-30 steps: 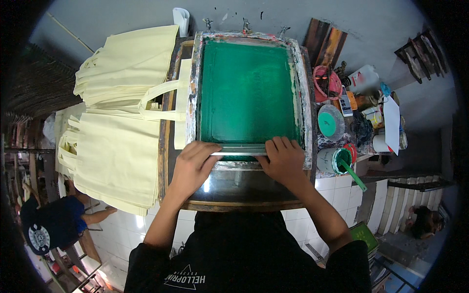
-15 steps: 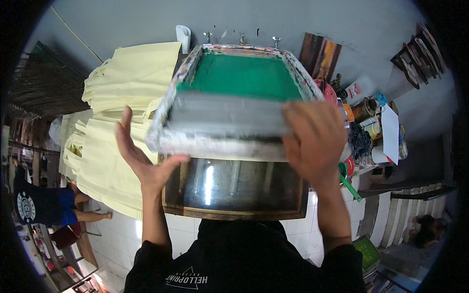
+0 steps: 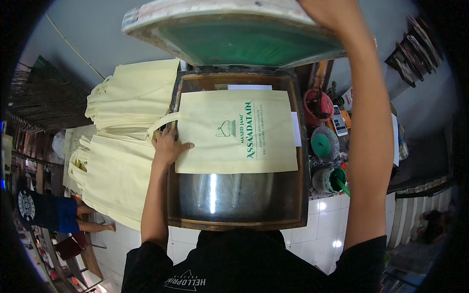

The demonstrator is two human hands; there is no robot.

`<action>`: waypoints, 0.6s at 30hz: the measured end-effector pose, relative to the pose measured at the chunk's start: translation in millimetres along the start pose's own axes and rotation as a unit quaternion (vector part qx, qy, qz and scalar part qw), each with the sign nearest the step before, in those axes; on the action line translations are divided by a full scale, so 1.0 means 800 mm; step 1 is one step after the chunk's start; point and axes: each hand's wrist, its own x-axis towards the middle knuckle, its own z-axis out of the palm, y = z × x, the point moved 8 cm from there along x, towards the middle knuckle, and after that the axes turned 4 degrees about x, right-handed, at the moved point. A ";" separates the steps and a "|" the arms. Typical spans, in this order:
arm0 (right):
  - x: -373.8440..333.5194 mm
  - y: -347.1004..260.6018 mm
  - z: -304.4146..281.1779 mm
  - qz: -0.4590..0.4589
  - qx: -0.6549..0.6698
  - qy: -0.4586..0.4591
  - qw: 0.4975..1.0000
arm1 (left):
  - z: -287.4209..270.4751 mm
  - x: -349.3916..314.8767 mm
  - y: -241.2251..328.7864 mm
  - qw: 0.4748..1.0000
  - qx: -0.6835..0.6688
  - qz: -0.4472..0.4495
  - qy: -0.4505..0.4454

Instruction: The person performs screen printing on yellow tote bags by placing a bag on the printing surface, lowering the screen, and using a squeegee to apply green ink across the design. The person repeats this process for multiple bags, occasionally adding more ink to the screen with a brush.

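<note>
My right hand (image 3: 337,12) reaches to the upper edge of the view and grips the silk-screen frame (image 3: 161,14), partly cut off there. The frame is tilted up at the far side, its green mesh (image 3: 234,41) facing me. Below it, a pale yellow tote bag (image 3: 210,156) with green print lies flat on the glass-topped printing table (image 3: 254,190). My left hand (image 3: 168,146) rests at the bag's left edge near its handle (image 3: 166,118), thumb spread onto the cloth and apart from the bent fingers.
Stacks of pale yellow tote bags (image 3: 117,171) lie on the left. At right stand a pink tub (image 3: 316,105), a bowl of green ink (image 3: 322,145), an ink bucket (image 3: 322,180) and a phone (image 3: 339,121). Another person (image 3: 49,210) is at far left.
The screen frame has swung up from the table, uncovering the printed tote bag. My right hand rose with it from the grey squeegee; my left hand came down to the bag's edge.
</note>
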 end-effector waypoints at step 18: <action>0.067 0.033 0.022 0.049 0.018 -0.032 0.998 | -0.290 -0.104 -0.466 0.934 0.147 -0.267 0.189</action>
